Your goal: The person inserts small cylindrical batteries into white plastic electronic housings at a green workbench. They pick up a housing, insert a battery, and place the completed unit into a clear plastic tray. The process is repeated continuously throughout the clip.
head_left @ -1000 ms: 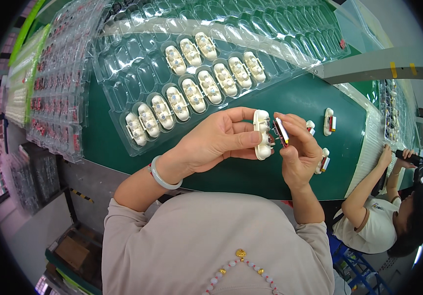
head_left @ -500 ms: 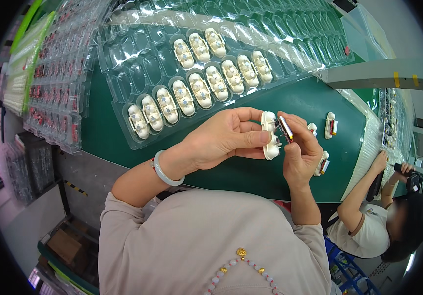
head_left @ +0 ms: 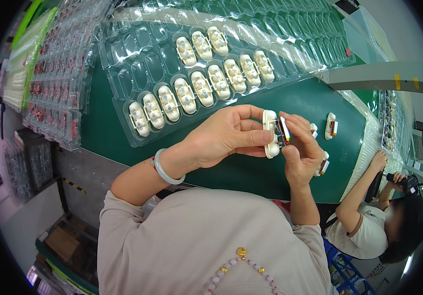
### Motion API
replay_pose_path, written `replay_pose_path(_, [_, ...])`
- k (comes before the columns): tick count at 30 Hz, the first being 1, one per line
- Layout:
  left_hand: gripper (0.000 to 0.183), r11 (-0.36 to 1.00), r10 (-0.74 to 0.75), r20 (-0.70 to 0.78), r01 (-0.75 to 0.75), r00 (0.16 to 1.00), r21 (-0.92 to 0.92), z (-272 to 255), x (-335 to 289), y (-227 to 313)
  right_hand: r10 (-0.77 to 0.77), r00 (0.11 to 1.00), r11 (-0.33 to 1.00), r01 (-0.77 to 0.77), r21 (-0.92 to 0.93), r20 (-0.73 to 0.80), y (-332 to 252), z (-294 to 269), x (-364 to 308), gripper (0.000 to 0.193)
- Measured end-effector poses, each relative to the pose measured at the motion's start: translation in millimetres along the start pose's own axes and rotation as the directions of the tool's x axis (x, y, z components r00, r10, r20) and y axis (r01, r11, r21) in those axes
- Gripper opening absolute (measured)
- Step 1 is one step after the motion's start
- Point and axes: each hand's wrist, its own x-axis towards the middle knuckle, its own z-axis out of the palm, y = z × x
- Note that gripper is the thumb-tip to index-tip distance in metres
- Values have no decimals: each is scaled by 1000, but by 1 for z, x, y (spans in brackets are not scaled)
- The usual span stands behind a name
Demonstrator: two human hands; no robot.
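Note:
My left hand (head_left: 224,136) grips a white oval plastic housing (head_left: 270,150) upright, thumb on its near face and fingers behind. Just right of it, my right hand (head_left: 304,146) pinches a small circuit board with a white block (head_left: 284,129) and some red wire. The board stands against the housing's open inner side; whether it is seated cannot be made out. To the right of my hands lie a few similar housings with boards, one of them a white housing (head_left: 330,126) further off, another a white housing (head_left: 322,164) partly behind my right hand.
Beyond my hands a clear blister tray (head_left: 123,81) holds several white housings (head_left: 186,95) in rows on the green table (head_left: 211,176). Stacked clear trays (head_left: 56,78) stand at left. A grey metal bar (head_left: 383,75) crosses at right, near a person (head_left: 364,221) working there.
The circuit board has come closer to the housing and stands more in line with it. My left hand keeps its grip. The view has shifted slightly.

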Motion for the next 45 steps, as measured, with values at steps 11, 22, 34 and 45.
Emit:
replay_pose_path(11, [44,962,211,31,-213,977,171,4,-2,-1,-215,967,869,253,-424,135,-5,-4,8,41])
replay_pose_path(22, [46,472,595,64,-413,801,779,4,-3,-22,-419,898,676,408,-613,135,8,8,-6,62])
replay_pose_path(34, [47,461,570,141,-457,810,760,4,-7,-20,-380,900,769,437,-468,216,6,9,1,66])
replay_pose_path(45, [68,894,150,48,-157,987,419,10,4,-18,-118,966,849,218,-481,231,-9,-19,-4,51])
